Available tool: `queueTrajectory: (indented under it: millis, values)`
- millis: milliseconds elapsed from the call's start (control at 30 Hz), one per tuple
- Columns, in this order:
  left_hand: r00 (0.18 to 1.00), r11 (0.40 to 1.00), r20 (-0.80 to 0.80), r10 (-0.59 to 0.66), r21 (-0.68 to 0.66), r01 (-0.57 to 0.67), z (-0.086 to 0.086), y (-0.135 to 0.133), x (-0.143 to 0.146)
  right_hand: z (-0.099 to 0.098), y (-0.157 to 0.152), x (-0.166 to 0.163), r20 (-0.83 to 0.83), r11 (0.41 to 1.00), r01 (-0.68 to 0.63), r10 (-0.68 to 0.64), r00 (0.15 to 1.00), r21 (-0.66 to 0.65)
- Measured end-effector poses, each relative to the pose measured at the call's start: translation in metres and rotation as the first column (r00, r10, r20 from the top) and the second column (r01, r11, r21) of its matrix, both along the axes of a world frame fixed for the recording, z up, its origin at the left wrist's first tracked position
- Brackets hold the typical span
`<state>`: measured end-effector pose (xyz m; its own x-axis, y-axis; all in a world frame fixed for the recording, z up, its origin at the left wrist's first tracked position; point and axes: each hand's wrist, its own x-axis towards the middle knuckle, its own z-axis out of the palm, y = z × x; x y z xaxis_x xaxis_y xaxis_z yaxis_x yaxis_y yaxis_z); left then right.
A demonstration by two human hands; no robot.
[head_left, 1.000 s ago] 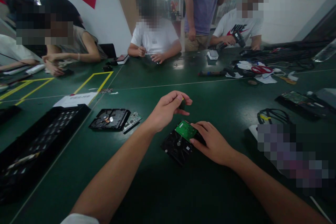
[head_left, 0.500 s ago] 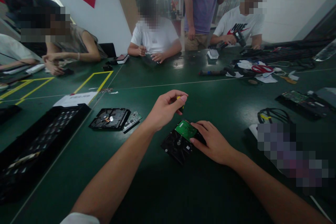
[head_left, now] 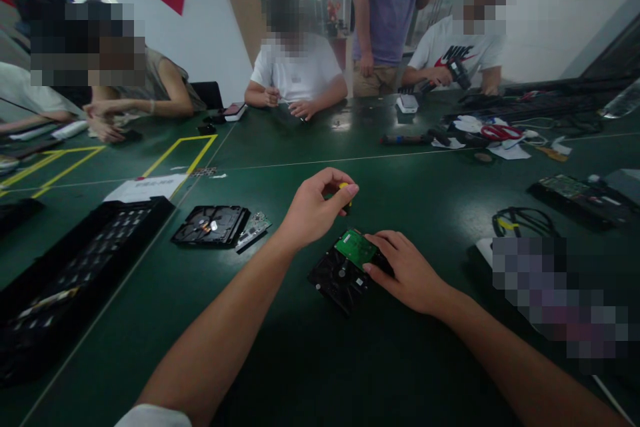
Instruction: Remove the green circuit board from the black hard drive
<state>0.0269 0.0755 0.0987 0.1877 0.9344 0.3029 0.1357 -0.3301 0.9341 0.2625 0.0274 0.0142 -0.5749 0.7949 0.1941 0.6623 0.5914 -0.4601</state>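
Green tabletop [head_left: 420, 193] bears a hard drive [head_left: 336, 285], long axis slanting away rightward.

Dark green table [head_left: 320, 373] with yellow lines [head_left: 202, 155], black hard drive [head_left: 343, 275] with green circuit board [head_left: 356, 248] near the middle, second drive [head_left: 211, 227] to its left, small loose board [head_left: 254, 230] just beside, long black tray [head_left: 127, 257] farther left, white sheet [head_left: 150, 185] behind, coiled cable [head_left: 523, 221] at right.
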Motion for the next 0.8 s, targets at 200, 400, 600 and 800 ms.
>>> queueTrajectory:
  millis: [200, 400, 600, 800]
  values:
    - [0.999, 1.0, -0.043, 0.003, 0.03, -0.002, -0.0001, -0.0001, -0.0006, -0.0004, -0.0005, 0.0, 0.008, 1.0, 0.002, -0.002, 1.0, 0.0]
    - [0.998, 0.999, -0.061, -0.03, 0.022, 0.031, -0.0007, -0.0009, 0.0004, 0.0001, -0.0003, -0.0004, 0.024, 1.0, 0.001, -0.001, 1.0, -0.011]
    - [0.997, 0.998, -0.039, -0.065, 0.012, 0.066, -0.0037, 0.0016, -0.0012, 0.0008, -0.0011, -0.0002, 0.008, 1.0, 0.006, -0.006, 1.0, -0.001]
    - [0.994, 0.995, -0.045, -0.095, 0.025, 0.096, -0.0024, 0.0007, -0.0004, 0.002, -0.0012, -0.0007, 0.009, 1.0, 0.004, -0.004, 1.0, 0.0]
